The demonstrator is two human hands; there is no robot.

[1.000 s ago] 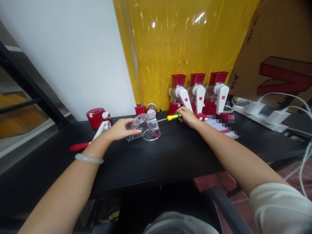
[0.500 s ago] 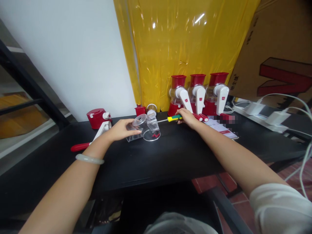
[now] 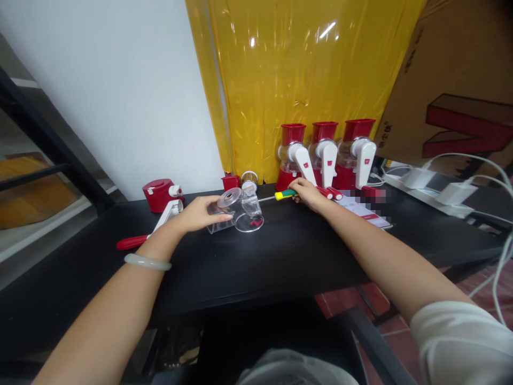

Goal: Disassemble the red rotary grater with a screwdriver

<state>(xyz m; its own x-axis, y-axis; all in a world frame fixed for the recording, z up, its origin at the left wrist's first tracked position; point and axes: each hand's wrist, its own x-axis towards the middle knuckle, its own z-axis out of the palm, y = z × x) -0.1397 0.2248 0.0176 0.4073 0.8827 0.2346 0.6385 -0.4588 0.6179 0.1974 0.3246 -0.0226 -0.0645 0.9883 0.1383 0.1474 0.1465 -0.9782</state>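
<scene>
My left hand (image 3: 202, 214) grips a clear plastic grater body (image 3: 250, 206), which lies on its side on the black table. Its thumb and fingers close around the left part of the housing. In my right hand (image 3: 305, 195) is a screwdriver (image 3: 284, 194) with a yellow and green handle, held nearly level. The screwdriver's metal shaft points left, and its tip meets the right side of the clear body; the exact contact spot is too small to make out. Behind the body stand a small red part (image 3: 230, 182) and a metal grater drum (image 3: 249, 179).
Three assembled red-and-white rotary graters (image 3: 327, 155) stand at the back right. A red base (image 3: 157, 195) and a white crank with red handle (image 3: 132, 242) lie left. A printed sheet (image 3: 366, 212) and a power strip (image 3: 430, 195) with white cables are to the right.
Almost nothing differs. My right hand and the screwdriver have shifted very slightly, while my left hand keeps the clear body in the same place.
</scene>
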